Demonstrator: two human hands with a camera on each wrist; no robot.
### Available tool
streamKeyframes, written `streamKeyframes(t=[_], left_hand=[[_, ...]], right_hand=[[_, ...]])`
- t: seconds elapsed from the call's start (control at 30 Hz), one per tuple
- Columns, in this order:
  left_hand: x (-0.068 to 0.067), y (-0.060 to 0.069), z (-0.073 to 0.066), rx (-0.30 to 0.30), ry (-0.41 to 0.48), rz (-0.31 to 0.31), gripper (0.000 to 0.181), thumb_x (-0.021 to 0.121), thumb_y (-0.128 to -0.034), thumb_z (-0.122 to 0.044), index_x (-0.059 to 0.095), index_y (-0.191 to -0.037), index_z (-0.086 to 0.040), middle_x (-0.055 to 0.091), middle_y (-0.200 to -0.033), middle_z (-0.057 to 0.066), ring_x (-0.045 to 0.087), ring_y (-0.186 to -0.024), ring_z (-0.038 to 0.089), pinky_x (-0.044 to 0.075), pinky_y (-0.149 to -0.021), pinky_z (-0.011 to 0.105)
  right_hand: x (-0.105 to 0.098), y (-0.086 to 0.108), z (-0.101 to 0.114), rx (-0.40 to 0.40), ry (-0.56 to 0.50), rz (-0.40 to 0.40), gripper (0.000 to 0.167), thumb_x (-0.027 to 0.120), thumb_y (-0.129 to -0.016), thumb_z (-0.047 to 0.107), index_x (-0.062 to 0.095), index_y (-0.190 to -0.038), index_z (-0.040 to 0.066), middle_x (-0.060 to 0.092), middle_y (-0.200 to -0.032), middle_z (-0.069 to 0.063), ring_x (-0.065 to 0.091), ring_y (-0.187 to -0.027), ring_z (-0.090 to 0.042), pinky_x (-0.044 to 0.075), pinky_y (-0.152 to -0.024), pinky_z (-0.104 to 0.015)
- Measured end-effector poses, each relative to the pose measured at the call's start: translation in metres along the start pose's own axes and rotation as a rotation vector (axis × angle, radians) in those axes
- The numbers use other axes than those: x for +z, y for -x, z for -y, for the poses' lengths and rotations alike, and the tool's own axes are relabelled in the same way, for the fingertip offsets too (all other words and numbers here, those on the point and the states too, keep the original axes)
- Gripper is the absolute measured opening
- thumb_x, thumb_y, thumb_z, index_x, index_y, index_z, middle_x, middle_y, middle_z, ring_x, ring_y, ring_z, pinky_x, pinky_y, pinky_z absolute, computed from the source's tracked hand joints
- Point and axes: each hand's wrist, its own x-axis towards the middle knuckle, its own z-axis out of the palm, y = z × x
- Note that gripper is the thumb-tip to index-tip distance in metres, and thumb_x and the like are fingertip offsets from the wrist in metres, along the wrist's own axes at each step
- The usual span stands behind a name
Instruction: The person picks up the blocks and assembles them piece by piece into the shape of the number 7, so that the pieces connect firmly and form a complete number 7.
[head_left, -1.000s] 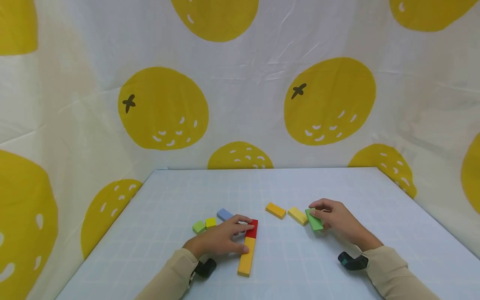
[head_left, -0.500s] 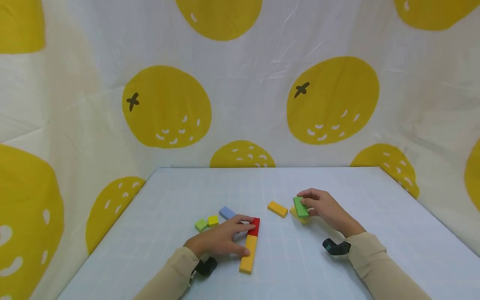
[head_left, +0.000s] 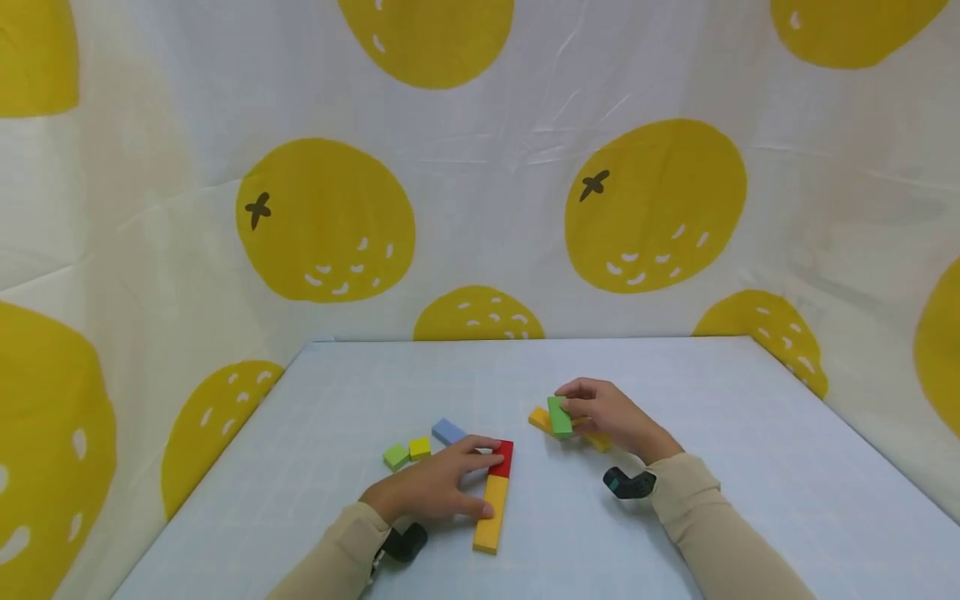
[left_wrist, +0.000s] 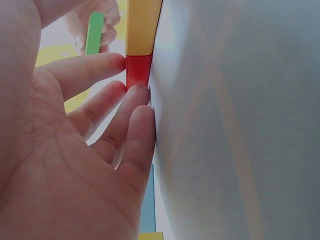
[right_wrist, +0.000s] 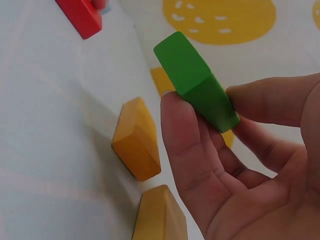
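Observation:
My right hand (head_left: 611,417) pinches a green rectangular block (head_left: 558,421) between thumb and fingers, raised above the table. The right wrist view shows the green block (right_wrist: 182,65) tilted, with an orange block (right_wrist: 136,142) and a pale yellow block (right_wrist: 162,220) lower down. On the left, a red block (head_left: 504,458) and a yellow-orange block (head_left: 489,521) lie end to end in a row. My left hand (head_left: 431,487) rests its fingertips on the red block and its thumb on the yellow-orange one. The left wrist view has those fingers touching the red block (left_wrist: 138,70), fairly loose.
Behind the left hand lie a light green cube (head_left: 396,457), a yellow cube (head_left: 420,449) and a blue block (head_left: 448,430). An orange block (head_left: 539,418) and the pale yellow block (head_left: 600,442) lie partly hidden under the right hand. A patterned curtain (head_left: 480,208) hangs behind the pale table (head_left: 360,383).
My right hand has lifted the green block and carried it left, over the pale yellow block and toward the orange one. The left hand stays on the row.

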Motion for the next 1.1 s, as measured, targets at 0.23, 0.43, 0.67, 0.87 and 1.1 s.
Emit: streamKeyframes(t=[0.23, 0.43, 0.67, 0.87, 1.1], left_hand=[[0.002, 0.002, -0.002, -0.026, 0.066, -0.009, 0.063, 0.079, -0.0818, -0.053, 0.058, -0.14, -0.038, 0.039, -0.15, -0.017, 0.04, -0.134, 0.018, 0.044, -0.105, 0.052], [0.002, 0.003, -0.002, -0.031, 0.045, -0.026, 0.062, 0.079, -0.0799, -0.056, 0.06, -0.137, -0.041, 0.039, -0.15, -0.016, 0.041, -0.133, 0.018, 0.046, -0.103, 0.052], [0.0, 0.004, -0.002, -0.003, 0.049, -0.001, 0.062, 0.078, -0.0792, -0.059, 0.059, -0.137, -0.044, 0.037, -0.151, -0.015, 0.041, -0.133, 0.02, 0.042, -0.106, 0.055], [0.002, 0.003, -0.002, -0.026, 0.031, -0.004, 0.063, 0.078, -0.078, -0.06, 0.059, -0.136, -0.045, 0.037, -0.152, -0.016, 0.041, -0.133, 0.02, 0.042, -0.105, 0.055], [0.0, 0.002, -0.003, -0.037, 0.026, 0.006, 0.064, 0.078, -0.0778, -0.06, 0.058, -0.137, -0.047, 0.037, -0.152, -0.015, 0.04, -0.134, 0.021, 0.043, -0.105, 0.057]], right_hand=[[0.011, -0.009, 0.002, 0.02, -0.054, -0.041, 0.029, 0.058, -0.1, 0.015, 0.059, -0.123, -0.003, 0.064, -0.112, -0.017, 0.066, -0.095, -0.027, 0.057, -0.083, -0.041], [0.02, -0.015, 0.005, 0.031, -0.111, -0.086, 0.031, 0.058, -0.099, 0.014, 0.058, -0.123, -0.005, 0.061, -0.118, -0.018, 0.065, -0.095, -0.026, 0.057, -0.083, -0.04], [0.027, -0.019, 0.007, 0.08, -0.103, -0.139, 0.027, 0.058, -0.098, 0.014, 0.061, -0.12, -0.002, 0.061, -0.118, -0.017, 0.063, -0.095, -0.028, 0.057, -0.085, -0.039], [0.035, -0.027, 0.008, 0.095, -0.089, -0.147, 0.029, 0.056, -0.096, 0.011, 0.061, -0.122, -0.001, 0.058, -0.119, -0.018, 0.06, -0.093, -0.029, 0.057, -0.084, -0.04], [0.04, -0.031, 0.01, 0.112, -0.097, -0.167, 0.031, 0.057, -0.094, 0.011, 0.062, -0.123, 0.001, 0.057, -0.122, -0.019, 0.061, -0.095, -0.031, 0.058, -0.084, -0.038]])
